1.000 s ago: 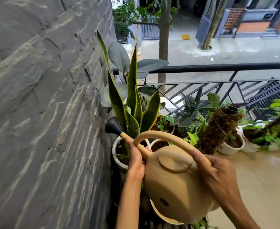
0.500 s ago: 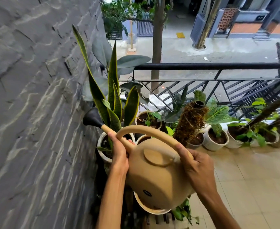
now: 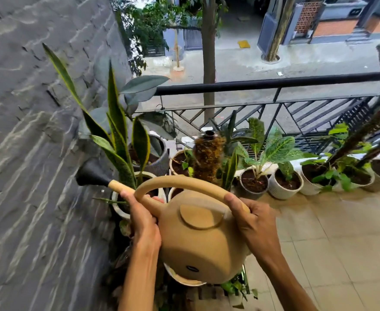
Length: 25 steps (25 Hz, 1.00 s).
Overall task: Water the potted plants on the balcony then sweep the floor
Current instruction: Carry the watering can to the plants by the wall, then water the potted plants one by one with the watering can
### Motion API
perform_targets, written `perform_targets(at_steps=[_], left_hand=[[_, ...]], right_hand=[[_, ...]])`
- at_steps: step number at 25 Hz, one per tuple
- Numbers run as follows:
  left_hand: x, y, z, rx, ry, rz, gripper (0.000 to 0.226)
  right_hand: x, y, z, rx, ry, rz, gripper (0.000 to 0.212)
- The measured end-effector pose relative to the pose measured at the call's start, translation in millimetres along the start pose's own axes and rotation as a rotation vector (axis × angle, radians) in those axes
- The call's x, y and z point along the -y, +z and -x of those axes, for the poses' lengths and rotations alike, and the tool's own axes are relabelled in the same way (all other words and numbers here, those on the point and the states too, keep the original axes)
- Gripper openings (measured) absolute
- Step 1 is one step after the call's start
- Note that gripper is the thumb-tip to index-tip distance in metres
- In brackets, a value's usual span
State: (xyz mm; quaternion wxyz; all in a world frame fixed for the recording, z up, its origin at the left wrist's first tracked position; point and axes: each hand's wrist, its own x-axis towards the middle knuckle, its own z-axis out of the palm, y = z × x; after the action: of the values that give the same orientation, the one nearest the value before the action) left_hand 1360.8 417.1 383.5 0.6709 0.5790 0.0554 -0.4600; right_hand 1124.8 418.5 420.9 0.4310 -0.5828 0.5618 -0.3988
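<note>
Count: 1 watering can, 2 hands, approx. 9 pots along wall and railing.

1 tan watering can at centre, w/ 1 black rose head, 1 arched handle, 1 round lid. 2 hands on it: left hand on spout, right hand on handle. Pots seen: 1 white snake plant pot left of centre, 1 grey ribbed pot behind it, 1 moss pole pot, 2 small pots mid-right, 3 larger white pots at right edge, 1 partly hidden under can; more may be hidden. 1 moss pole centre. 1 black railing across upper right. 2 tree trunks in street, top.
</note>
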Motion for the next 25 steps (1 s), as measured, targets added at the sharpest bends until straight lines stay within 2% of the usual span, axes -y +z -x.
perform_targets(at_steps=[4,6,9,12,16,21,25], left_hand=[[41.6,34.6,43.4,-0.002,0.041,0.009,0.086],[70.1,51.9,64.6,-0.017,0.065,0.032,0.095],[110.5,70.3,91.5,-0.063,0.103,0.039,0.086],[144.7,98.9,122.0,-0.061,0.122,0.168,0.074],[170.0,136.6,163.1,-0.051,0.146,0.202,0.068],[167.7,190.6,191.7,-0.032,0.262,0.199,0.067],[147.8,243.0,197.4,0.044,0.404,0.229,0.073]], right_hand=[[-23.3,-66.2,-8.2,0.065,0.004,-0.029,0.081],[-36.0,-101.9,-15.9,0.092,0.0,-0.027,0.062],[-48.3,-148.4,-29.0,0.162,-0.038,0.009,0.047],[-55.7,-201.0,-48.8,0.208,-0.044,-0.004,0.054],[-53.9,-256.3,-79.2,0.168,-0.058,0.031,0.072],[-46.4,-293.3,-121.2,0.111,-0.048,-0.09,0.076],[-25.3,-309.2,-171.6,0.086,-0.076,-0.186,0.08]])
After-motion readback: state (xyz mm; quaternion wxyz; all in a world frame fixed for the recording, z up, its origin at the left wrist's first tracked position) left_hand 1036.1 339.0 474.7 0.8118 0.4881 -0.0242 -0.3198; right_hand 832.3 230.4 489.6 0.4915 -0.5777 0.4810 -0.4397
